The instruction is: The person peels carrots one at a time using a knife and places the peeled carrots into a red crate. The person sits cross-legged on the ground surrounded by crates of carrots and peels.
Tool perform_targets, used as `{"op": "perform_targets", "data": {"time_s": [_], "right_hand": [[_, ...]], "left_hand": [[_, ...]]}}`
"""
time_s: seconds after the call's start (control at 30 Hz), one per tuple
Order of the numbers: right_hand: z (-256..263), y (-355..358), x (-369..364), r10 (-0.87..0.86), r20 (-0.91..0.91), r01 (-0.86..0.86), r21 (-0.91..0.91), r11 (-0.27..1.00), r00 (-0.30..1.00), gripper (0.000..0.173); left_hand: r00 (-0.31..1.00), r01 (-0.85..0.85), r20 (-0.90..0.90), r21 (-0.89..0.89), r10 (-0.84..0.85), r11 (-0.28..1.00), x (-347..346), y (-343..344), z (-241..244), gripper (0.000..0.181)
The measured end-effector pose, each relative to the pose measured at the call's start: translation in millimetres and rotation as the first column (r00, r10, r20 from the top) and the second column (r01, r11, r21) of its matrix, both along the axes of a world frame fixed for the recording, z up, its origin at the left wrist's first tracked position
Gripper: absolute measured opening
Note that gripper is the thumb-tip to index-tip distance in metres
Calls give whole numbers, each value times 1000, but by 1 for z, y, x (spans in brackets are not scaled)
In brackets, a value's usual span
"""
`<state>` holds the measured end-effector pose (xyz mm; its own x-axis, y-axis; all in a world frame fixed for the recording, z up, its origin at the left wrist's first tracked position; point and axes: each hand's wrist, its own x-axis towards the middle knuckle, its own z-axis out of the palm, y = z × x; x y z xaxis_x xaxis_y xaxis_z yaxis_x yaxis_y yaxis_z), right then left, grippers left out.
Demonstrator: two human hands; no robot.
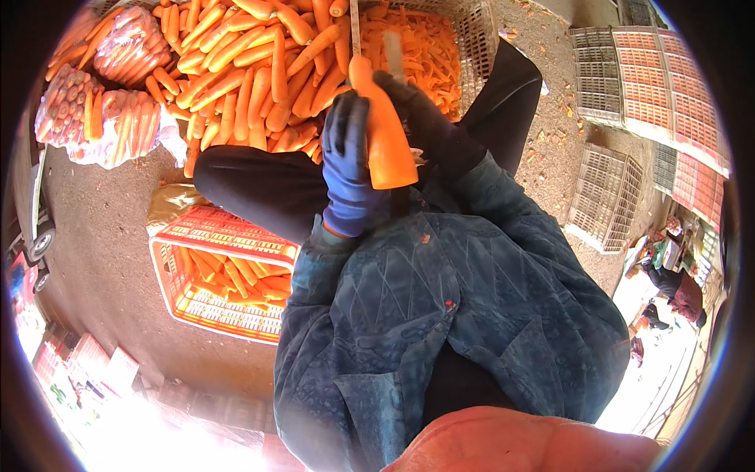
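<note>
My left hand (348, 159), in a blue knit glove, is closed around the side of a large carrot (386, 141) that looks partly peeled. My right hand (419, 118), in a dark glove, is at the carrot's other side, with a blurred flat blade (393, 56) standing up beside its fingers; its grip on the blade's handle is hidden. A narrow metal strip (355, 29) rises just beyond the carrot's thin end. Past my hands lies a big heap of whole carrots (248, 65), and right of it a pile of orange peelings (424, 53) in a plastic crate (481, 41).
Bagged carrots (127, 121) lie at the upper left. A red plastic crate (224, 321) holding carrots lies beside my left knee. An upturned crate (604, 194) and stacked crates (649, 76) stand at the right. Another person (678, 289) is farther off at the right edge.
</note>
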<state>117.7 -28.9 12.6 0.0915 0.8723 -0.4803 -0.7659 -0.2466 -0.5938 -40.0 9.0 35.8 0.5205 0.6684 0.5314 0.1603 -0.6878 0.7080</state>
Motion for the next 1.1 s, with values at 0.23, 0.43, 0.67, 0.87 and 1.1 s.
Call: {"op": "perform_targets", "data": {"time_s": [0.23,0.43,0.67,0.87,1.1], "right_hand": [[53,-2,-16,143,598,-227,68,972,789,52],[69,-23,25,123,985,-339,-76,938,118,43],[60,-34,40,163,934,-451,-301,840,-318,44],[49,-26,30,163,925,-454,-316,833,-343,43],[-44,-26,173,403,803,-166,-513,842,-440,34]], "left_hand": [[868,478,491,-867,72,143,-6,-9,-16,62],[924,357,382,-855,-9,377,-18,-4,-17,44],[996,17,-51,-662,-67,750,-11,1,-4,48],[978,45,-143,-569,-153,821,-14,3,-11,51],[967,190,245,-533,-64,824,-35,-4,-4,53]]}}
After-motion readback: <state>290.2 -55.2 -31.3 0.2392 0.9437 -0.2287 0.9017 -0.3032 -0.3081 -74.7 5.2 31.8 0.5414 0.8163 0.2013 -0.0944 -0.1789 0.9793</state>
